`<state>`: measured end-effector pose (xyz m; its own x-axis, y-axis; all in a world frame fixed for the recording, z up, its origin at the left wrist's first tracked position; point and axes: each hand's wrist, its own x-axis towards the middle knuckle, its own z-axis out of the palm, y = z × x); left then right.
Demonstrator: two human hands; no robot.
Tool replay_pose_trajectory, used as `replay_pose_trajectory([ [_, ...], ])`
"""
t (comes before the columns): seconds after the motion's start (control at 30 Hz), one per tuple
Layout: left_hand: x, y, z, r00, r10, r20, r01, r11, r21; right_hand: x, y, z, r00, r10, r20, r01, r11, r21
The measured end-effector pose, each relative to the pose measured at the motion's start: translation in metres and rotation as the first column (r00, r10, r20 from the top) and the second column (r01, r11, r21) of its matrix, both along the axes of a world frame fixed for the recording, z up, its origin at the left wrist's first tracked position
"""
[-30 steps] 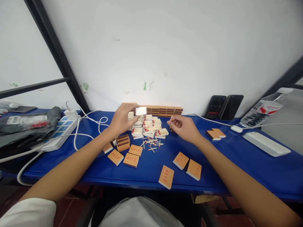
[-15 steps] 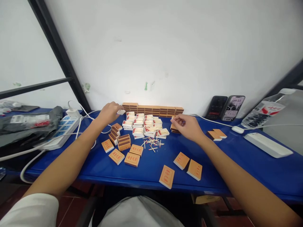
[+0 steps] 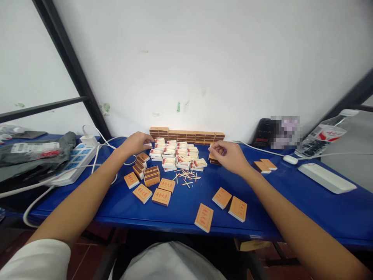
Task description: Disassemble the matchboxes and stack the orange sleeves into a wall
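Observation:
My left hand (image 3: 136, 143) is at the left rear of the stacked matchbox trays, its fingers closed on a small white matchbox tray (image 3: 148, 146), mostly hidden. The stacked open trays (image 3: 169, 151) are white and full of red-headed matches. In front of them lies a loose heap of matches (image 3: 187, 177). To the right of the stacks, my right hand (image 3: 225, 153) has its fingers curled together over brown-sided matchboxes (image 3: 213, 159). What its fingertips hold, if anything, is hidden.
A row of stacked matchboxes (image 3: 186, 136) lines the wall. Several orange matchboxes (image 3: 161, 196) lie front left, three more (image 3: 204, 217) front right. A power strip (image 3: 77, 159) with cables sits left. Rightward are a phone (image 3: 264, 132), a water bottle (image 3: 326, 134) and a white bar-shaped device (image 3: 326, 178).
My left hand has lowered the white tray toward the table, beside the left end of the tray stacks. My right hand has barely moved. The view has shifted slightly.

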<state>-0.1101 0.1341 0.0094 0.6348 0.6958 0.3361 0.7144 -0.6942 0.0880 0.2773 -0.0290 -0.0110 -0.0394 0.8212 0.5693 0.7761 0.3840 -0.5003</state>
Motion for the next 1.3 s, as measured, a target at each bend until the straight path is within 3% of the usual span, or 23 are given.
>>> replay_pose_trajectory([
  [0.13,0.004,-0.004,0.001,0.997,-0.048,0.057,0.045,0.998,0.051,-0.008,-0.006,0.001,0.991,0.133,-0.032,-0.135,0.985,-0.104],
  [0.27,0.011,-0.016,0.007,0.995,-0.006,0.099,-0.013,0.981,0.192,-0.021,-0.012,-0.001,0.951,0.309,0.008,-0.299,0.925,-0.234],
  [0.43,0.027,-0.038,0.014,0.975,-0.035,0.217,-0.040,0.943,0.332,-0.032,-0.019,-0.001,0.903,0.414,0.114,-0.367,0.882,-0.295],
  [0.57,0.051,-0.064,0.014,0.941,-0.194,0.278,0.093,0.936,0.340,-0.035,-0.020,-0.004,0.877,0.452,0.161,-0.366,0.847,-0.384],
  [0.73,0.072,-0.087,0.006,0.923,-0.354,0.148,0.276,0.881,0.384,-0.037,-0.017,-0.010,0.876,0.429,0.219,-0.319,0.857,-0.405],
  [1.07,0.079,-0.095,0.001,0.913,-0.377,0.154,0.314,0.893,0.324,-0.038,-0.018,-0.010,0.860,0.423,0.285,-0.290,0.866,-0.408],
  [1.3,0.084,-0.100,-0.002,0.909,-0.399,0.118,0.348,0.885,0.307,-0.039,-0.021,-0.004,0.850,0.446,0.281,-0.287,0.838,-0.463],
])
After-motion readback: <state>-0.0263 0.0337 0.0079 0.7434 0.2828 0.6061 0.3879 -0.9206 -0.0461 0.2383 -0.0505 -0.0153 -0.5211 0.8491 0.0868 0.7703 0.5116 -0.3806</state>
